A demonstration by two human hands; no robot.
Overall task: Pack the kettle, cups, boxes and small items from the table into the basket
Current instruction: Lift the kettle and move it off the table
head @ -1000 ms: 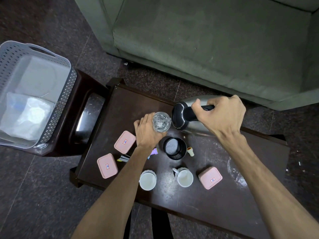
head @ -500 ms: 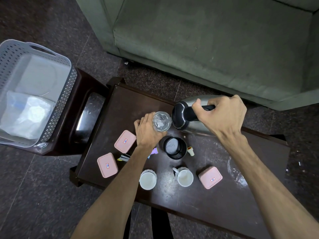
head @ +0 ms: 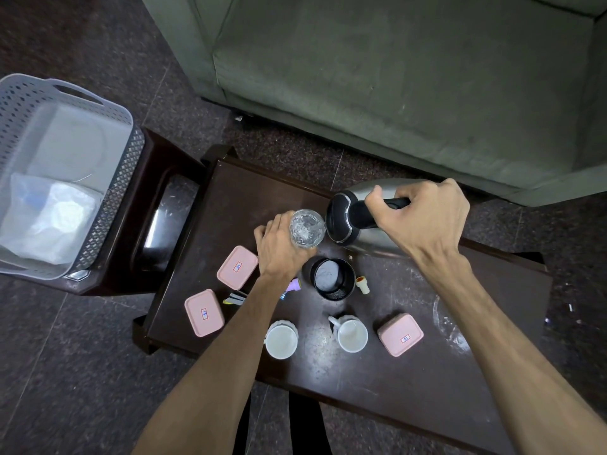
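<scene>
My right hand (head: 423,221) grips the black handle of the steel kettle (head: 345,221), which is tilted left with its spout over a clear glass (head: 306,228). My left hand (head: 279,247) holds that glass above the dark table (head: 410,382). Water runs into the glass. On the table lie three pink boxes (head: 237,267) (head: 204,312) (head: 400,334), two white cups (head: 281,339) (head: 352,333), a black round holder (head: 333,278), a small cork-like stopper (head: 362,284) and small packets (head: 235,297). The grey basket (head: 108,198) stands at the left.
The basket sits on a dark stool (head: 154,224) left of the table and holds a clear plastic bag (head: 49,221). A green sofa (head: 394,77) runs behind the table. A clear glass lid or plate (head: 450,326) lies at the table's right. Dark stone floor surrounds everything.
Both hands hold almost the same pose; the kettle stays tilted toward the glass. Nothing on the table has moved.
</scene>
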